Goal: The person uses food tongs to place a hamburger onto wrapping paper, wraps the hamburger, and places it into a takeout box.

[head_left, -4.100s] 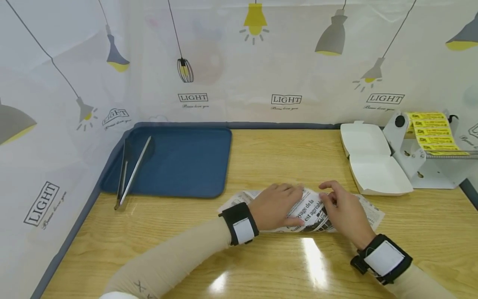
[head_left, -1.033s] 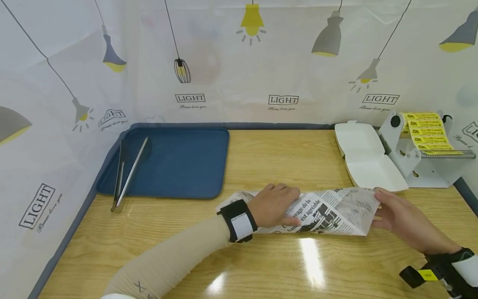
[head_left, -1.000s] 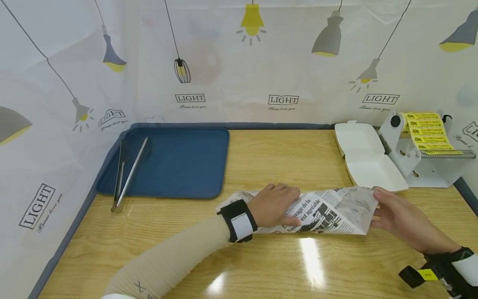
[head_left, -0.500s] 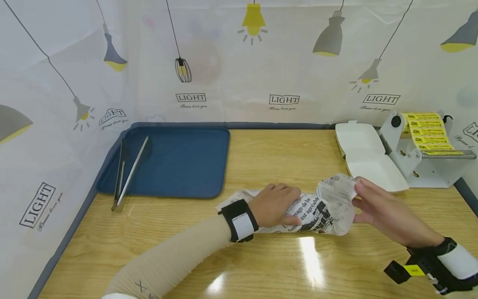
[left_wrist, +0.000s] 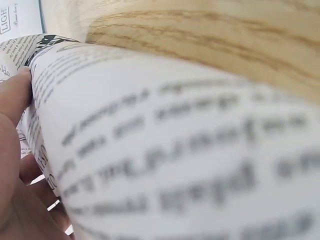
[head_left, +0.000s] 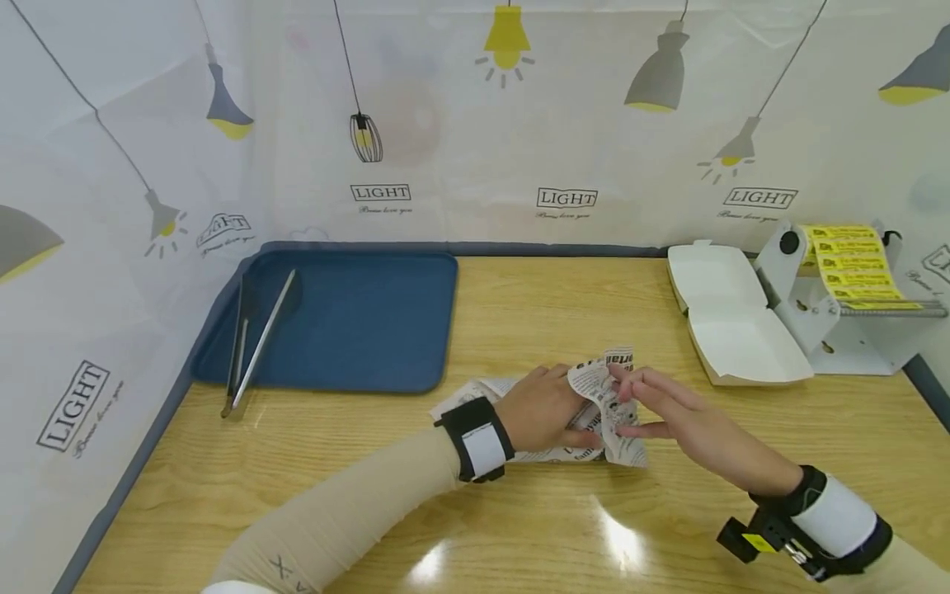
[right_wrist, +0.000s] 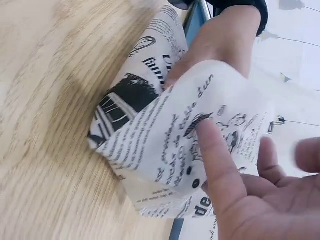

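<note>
A packet of newsprint-patterned wrapping paper lies on the wooden table, its right end folded back toward the middle. My left hand holds the packet from above, fingers over the far side and thumb along the near side. In the left wrist view the paper bulges rounded beside the thumb; what is inside is hidden. My right hand touches the folded end with extended fingers, thumb spread low. From the right wrist, one finger lies against the raised flap of the paper.
A blue tray stands at the back left with metal tongs across its left side. An open white takeaway box sits at the back right. Beside it is a label dispenser with a roll of yellow labels.
My right hand has moved left, bringing the right end of the wrapping paper up and over toward my left hand. The left hand has stayed in place on the packet.
</note>
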### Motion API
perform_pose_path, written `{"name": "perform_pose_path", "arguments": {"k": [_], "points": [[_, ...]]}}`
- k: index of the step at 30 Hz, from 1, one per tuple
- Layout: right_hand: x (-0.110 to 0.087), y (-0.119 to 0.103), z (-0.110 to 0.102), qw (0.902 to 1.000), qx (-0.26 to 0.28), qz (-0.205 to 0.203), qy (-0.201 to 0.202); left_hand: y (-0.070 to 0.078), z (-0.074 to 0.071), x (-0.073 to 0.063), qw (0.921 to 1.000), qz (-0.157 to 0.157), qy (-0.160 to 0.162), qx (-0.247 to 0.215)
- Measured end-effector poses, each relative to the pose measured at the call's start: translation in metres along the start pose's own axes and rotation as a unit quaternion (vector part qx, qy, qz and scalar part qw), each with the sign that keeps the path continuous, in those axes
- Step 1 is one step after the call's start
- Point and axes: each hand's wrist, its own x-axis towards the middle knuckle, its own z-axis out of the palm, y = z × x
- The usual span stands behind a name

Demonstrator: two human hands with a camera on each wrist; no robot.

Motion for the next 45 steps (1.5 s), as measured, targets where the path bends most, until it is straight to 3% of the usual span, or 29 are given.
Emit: {"name": "perform_pose_path", "arguments": {"k": [6, 10, 14, 16, 19, 21, 22, 25, 30, 32, 36, 39, 42, 45], "points": [[0.001, 0.013, 0.003, 0.9916, -0.121, -0.040, 0.026, -0.002, 0.004, -0.004, 0.9966, 0.022, 0.041, -0.067], [0.002, 0.022, 0.007, 0.9692, -0.226, -0.086, 0.048, -0.004, 0.006, -0.006, 0.9930, 0.023, 0.064, -0.096], [0.004, 0.031, 0.012, 0.9431, -0.304, -0.114, 0.073, -0.009, 0.006, -0.006, 0.9889, 0.018, 0.045, -0.140], [0.005, 0.034, 0.014, 0.9360, -0.323, -0.117, 0.078, -0.012, 0.004, -0.006, 0.9774, 0.008, 0.026, -0.210], [0.006, 0.037, 0.017, 0.9305, -0.336, -0.119, 0.085, -0.018, 0.001, -0.008, 0.9479, -0.018, 0.013, -0.318], [0.006, 0.037, 0.018, 0.9283, -0.341, -0.119, 0.087, -0.020, -0.001, -0.010, 0.9342, -0.035, 0.016, -0.355], [0.006, 0.037, 0.018, 0.9274, -0.344, -0.118, 0.088, -0.020, -0.003, -0.011, 0.9319, -0.042, 0.020, -0.360], [0.006, 0.037, 0.018, 0.9251, -0.349, -0.120, 0.090, -0.019, -0.003, -0.013, 0.9375, -0.057, 0.039, -0.341], [0.006, 0.039, 0.019, 0.9244, -0.349, -0.124, 0.089, -0.020, -0.001, -0.015, 0.9248, -0.078, 0.072, -0.365], [0.006, 0.039, 0.019, 0.9218, -0.358, -0.120, 0.090, -0.021, -0.001, -0.016, 0.9290, -0.083, 0.085, -0.351], [0.006, 0.038, 0.021, 0.9146, -0.380, -0.105, 0.089, -0.023, -0.001, -0.019, 0.9627, -0.083, 0.107, -0.234], [0.006, 0.037, 0.022, 0.9102, -0.393, -0.096, 0.087, -0.024, -0.001, -0.020, 0.9764, -0.069, 0.144, -0.145], [0.006, 0.036, 0.023, 0.9069, -0.401, -0.094, 0.087, -0.023, -0.003, -0.019, 0.9782, -0.002, 0.190, -0.084], [0.006, 0.037, 0.022, 0.9062, -0.402, -0.098, 0.087, -0.021, -0.005, -0.018, 0.9741, 0.088, 0.199, -0.061]]}}
